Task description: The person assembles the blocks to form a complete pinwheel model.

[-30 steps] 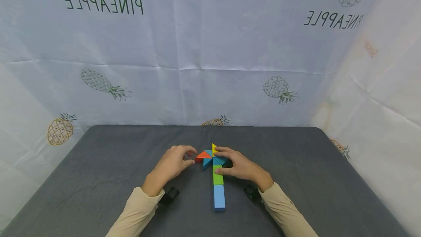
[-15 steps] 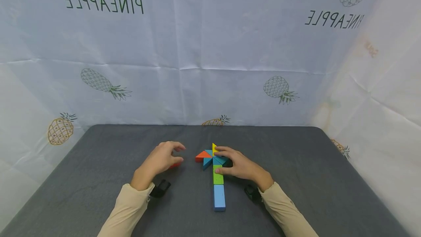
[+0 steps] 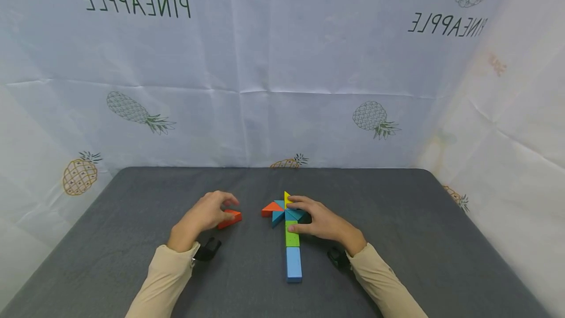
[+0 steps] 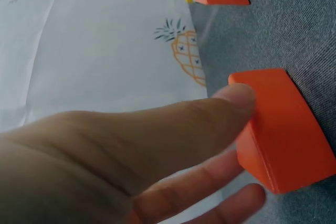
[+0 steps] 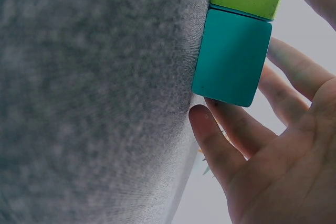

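A red wedge-shaped block (image 3: 229,218) lies on the grey table in the head view. My left hand (image 3: 205,212) is over its left part. In the left wrist view the thumb (image 4: 236,97) touches an edge of this block (image 4: 286,129), and curved fingers reach past its far side. In the middle stands a row of blocks: a yellow triangle (image 3: 287,199), blue triangles (image 3: 296,215), a red triangle (image 3: 272,209), a green block (image 3: 293,237) and a light blue block (image 3: 294,263). My right hand (image 3: 322,220) rests across it, thumb on green, fingertips on yellow.
The dark grey table (image 3: 375,195) backs onto a pale cloth with pineapple prints (image 3: 265,63). Black wrist cameras sit at the left (image 3: 208,249) and right (image 3: 337,256) wrists.
My left hand has moved left, away from the red triangle at the row's end, to the separate red block, which now shows more plainly. The right hand stays put.
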Demonstrator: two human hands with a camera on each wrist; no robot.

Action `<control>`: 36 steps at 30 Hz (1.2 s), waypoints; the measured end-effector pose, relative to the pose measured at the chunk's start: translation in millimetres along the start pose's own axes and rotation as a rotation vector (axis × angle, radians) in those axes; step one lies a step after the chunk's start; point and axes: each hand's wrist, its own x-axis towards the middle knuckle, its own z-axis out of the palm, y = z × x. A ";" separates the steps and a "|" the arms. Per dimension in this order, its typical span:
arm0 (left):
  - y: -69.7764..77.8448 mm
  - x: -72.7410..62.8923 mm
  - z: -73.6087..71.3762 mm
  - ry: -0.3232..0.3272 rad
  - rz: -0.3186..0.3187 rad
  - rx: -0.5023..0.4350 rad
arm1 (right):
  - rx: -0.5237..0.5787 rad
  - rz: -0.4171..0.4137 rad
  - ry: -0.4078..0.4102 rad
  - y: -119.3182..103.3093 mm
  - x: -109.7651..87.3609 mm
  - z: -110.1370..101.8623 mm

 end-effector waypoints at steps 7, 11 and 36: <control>-3.2 -0.1 -0.2 -0.025 0.015 -0.005 | 0.006 -0.002 -0.005 -0.6 -0.5 -0.5; -5.6 0.5 0.2 -0.040 0.011 -0.043 | 0.004 -0.005 -0.004 -1.3 -0.5 -0.6; 2.9 2.7 10.2 -0.070 0.120 -0.070 | -0.009 0.005 0.005 0.5 -0.4 1.0</control>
